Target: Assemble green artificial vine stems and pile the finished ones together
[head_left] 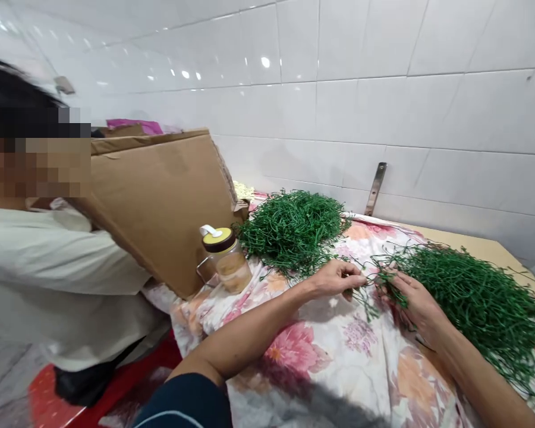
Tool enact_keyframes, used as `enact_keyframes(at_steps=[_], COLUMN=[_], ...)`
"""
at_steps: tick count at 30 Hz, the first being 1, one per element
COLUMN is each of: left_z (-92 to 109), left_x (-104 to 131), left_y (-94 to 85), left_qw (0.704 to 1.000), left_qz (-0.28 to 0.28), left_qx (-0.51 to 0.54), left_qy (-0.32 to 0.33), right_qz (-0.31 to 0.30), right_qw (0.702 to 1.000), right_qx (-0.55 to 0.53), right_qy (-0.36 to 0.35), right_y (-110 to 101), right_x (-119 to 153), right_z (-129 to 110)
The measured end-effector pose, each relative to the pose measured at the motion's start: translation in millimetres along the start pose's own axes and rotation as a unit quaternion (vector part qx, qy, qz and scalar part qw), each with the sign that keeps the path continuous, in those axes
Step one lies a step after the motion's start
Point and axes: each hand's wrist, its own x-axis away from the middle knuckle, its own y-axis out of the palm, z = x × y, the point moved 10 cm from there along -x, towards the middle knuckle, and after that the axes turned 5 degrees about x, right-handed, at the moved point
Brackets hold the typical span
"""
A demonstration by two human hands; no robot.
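Note:
Two heaps of thin green strands lie on a floral cloth (294, 351): one heap (294, 229) near the wall and a larger heap (481, 303) at the right. Between them my left hand (336, 278) pinches a few strands between thumb and fingertips. My right hand (410, 297), at the left edge of the larger heap, is closed around a small bunch of strands. The fingertips of both hands face each other, a short gap apart, with strands stretching between them.
A jar (229, 261) with a yellow lid stands left of the heaps. Behind it leans a cardboard sheet (160, 208). A person in a light shirt (57, 279) sits at the left by a red stool (44, 392). A metal strip (376, 189) rests against the tiled wall (271, 113).

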Motion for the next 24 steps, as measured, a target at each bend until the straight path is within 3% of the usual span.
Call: enact_keyframes(at_steps=[5,8,10,14,18,21,24], left_z=[-16,-22,-27,-30,-26,-27,-28], left_x=[0,2,1,0,-2,-2,-2], left_y=[10.4,16.5,18.9,19.1,4.0,-7.1,-12.9], left_qw=[0.988,0.977,0.971,0.967,0.984,0.99,0.991], left_qz=[-0.071,-0.078,-0.066,-0.045,0.014,0.063,0.092], left_qx=[0.124,0.187,0.221,0.243,0.17,0.123,0.086], left_qy=[-0.053,-0.063,-0.068,-0.064,-0.04,-0.042,-0.047], right_qz=[0.06,0.034,-0.015,-0.08,-0.051,-0.005,0.031], right_qw=[0.994,0.989,0.974,0.882,0.801,0.767,0.758], right_qx=[0.077,0.131,0.211,0.432,0.552,0.581,0.595], right_qy=[-0.048,-0.061,-0.086,-0.168,-0.226,-0.272,-0.266], right_y=[-16,-15,-6,13,16,12,0], right_x=[1,0,-2,-3,0,6,6], right_z=[-7,-5,-2,-2,-13,-27,-30])
